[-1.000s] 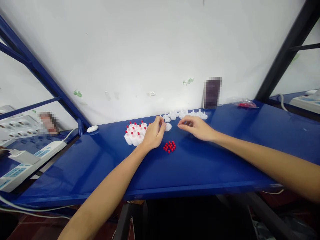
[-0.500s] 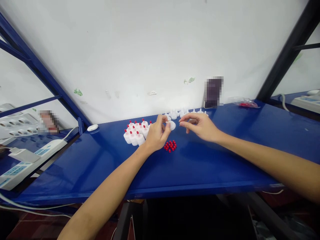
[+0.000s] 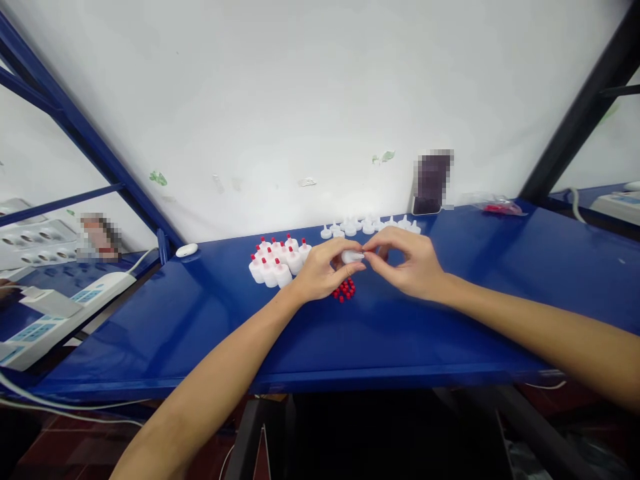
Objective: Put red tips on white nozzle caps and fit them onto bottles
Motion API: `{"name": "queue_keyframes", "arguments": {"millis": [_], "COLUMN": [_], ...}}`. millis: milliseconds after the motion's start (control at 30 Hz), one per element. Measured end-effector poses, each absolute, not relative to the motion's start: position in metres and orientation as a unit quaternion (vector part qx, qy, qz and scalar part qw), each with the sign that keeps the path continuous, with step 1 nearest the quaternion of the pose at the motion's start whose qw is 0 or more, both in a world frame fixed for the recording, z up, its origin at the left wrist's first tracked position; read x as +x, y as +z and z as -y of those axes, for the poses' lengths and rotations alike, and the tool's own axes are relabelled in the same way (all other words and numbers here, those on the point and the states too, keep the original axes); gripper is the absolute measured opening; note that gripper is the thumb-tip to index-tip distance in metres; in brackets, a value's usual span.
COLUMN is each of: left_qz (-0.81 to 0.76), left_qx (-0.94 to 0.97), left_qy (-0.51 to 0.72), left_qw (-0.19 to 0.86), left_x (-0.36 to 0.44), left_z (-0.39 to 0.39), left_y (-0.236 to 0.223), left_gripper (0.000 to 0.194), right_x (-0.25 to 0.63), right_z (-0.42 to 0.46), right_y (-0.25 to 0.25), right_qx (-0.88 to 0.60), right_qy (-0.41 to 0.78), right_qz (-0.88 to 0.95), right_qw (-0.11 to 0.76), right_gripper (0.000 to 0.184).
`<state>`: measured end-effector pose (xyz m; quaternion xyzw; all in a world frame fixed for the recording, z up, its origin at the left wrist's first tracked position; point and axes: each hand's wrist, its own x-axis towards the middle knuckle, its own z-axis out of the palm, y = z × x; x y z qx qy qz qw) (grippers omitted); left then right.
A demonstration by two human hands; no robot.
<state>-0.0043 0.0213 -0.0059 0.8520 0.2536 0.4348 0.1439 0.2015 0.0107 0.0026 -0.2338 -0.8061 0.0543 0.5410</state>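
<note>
My left hand (image 3: pixel 323 268) is closed around a white nozzle cap (image 3: pixel 352 257), held with its tip pointing right. The thumb and fingertips of my right hand (image 3: pixel 407 260) pinch together at that tip. Whatever sits between them is hidden. Just below my left fingers, a cluster of small red caps (image 3: pixel 345 289) lies on the blue tabletop (image 3: pixel 320 340), partly covered by the hand. To the left stand several white bottles (image 3: pixel 269 274) with red-capped tips. Behind my hands, several more white nozzle caps (image 3: pixel 351 229) stand upright along the wall.
A phone (image 3: pixel 427 204) leans on the wall at the back right, near a clear plastic bag (image 3: pixel 495 205) with red contents. At the back left lies a small white case (image 3: pixel 187 250). White power strips (image 3: pixel 75 310) and cables are beyond the left edge.
My hands have come together: the right fingertips now meet the nozzle cap's tip. The cap has turned so its tip points right, and my left hand has shifted slightly right.
</note>
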Motion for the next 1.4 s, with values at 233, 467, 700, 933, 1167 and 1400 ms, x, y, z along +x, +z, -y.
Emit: {"name": "queue_keyframes", "arguments": {"millis": [233,467,700,933,1167,1400], "left_qz": [-0.248,-0.312,-0.240,-0.225,-0.257,-0.249], "left_qx": [0.866,0.870,0.878,0.893,0.880,0.877], "left_qy": [0.429,0.381,0.415,0.390,0.390,0.374], "left_qw": [0.072,-0.024,0.007,0.025,0.092,0.169], "left_x": [-0.006,-0.007,-0.007,-0.006,0.000,0.006], "left_z": [-0.021,-0.019,-0.023,-0.023,-0.013,-0.007], "left_y": [-0.005,-0.004,-0.007,-0.008,-0.004,-0.004], "left_gripper": [0.025,0.030,0.029,0.026,0.033,0.035], "right_x": [0.201,0.202,0.199,0.200,0.199,0.200], "right_z": [-0.009,-0.010,-0.013,-0.016,-0.013,-0.013], "right_y": [0.000,0.000,0.001,0.000,-0.001,-0.003], "right_qx": [-0.177,-0.162,-0.142,-0.132,-0.136,-0.158], "right_qy": [0.039,0.046,0.019,0.015,-0.002,0.010], "right_qz": [0.823,0.835,0.822,0.830,0.837,0.833], "right_qw": [0.539,0.524,0.551,0.542,0.531,0.530], "right_gripper": [0.010,0.014,0.015,0.018,0.020,0.013]}}
